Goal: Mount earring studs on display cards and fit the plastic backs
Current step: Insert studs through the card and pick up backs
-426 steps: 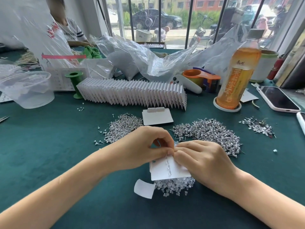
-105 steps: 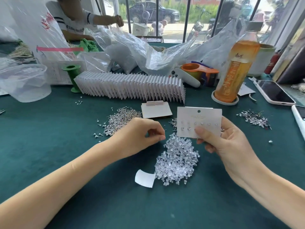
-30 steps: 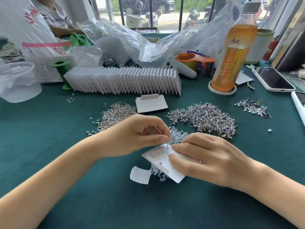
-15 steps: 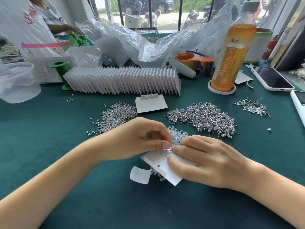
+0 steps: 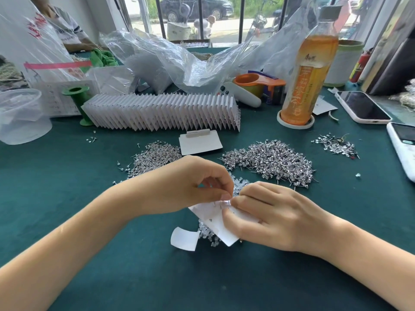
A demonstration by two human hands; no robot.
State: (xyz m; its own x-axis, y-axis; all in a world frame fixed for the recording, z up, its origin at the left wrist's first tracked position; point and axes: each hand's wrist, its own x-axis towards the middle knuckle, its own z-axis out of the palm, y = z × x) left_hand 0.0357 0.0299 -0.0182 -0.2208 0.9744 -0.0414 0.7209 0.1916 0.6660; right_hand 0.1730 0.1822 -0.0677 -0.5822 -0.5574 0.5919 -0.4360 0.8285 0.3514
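Since half a second ago little has shifted: both hands have stayed bunched over the white display card [image 5: 214, 217], which has tilted slightly and now lies back-up across the heap of clear plastic earring backs [image 5: 207, 234] on the dark green felt table [image 5: 67, 198]. Behind the work, a long fanned row of finished white cards [image 5: 161, 113] stands on edge like an accordion, crisp and matte against the crinkled clear plastic bags [image 5: 179, 61] and a glossy amber tea bottle [image 5: 307, 72]. Nearer, two glittering piles of silver earring studs [image 5: 271, 161] lie loose, spiky with thin posts. The left hand [image 5: 186, 185] has thumb and forefinger pinched together at the card's upper edge, seemingly on a tiny back, though the piece itself is too small to make out. The right hand [image 5: 276, 216] grips the card, its fingers curled over it beside a few fine posts poking up through the paper. To do this step well, I would judge the card needs firm support right under the post, with the soft back pushed straight down the pin so the thin wire does not bend or tear the hole.
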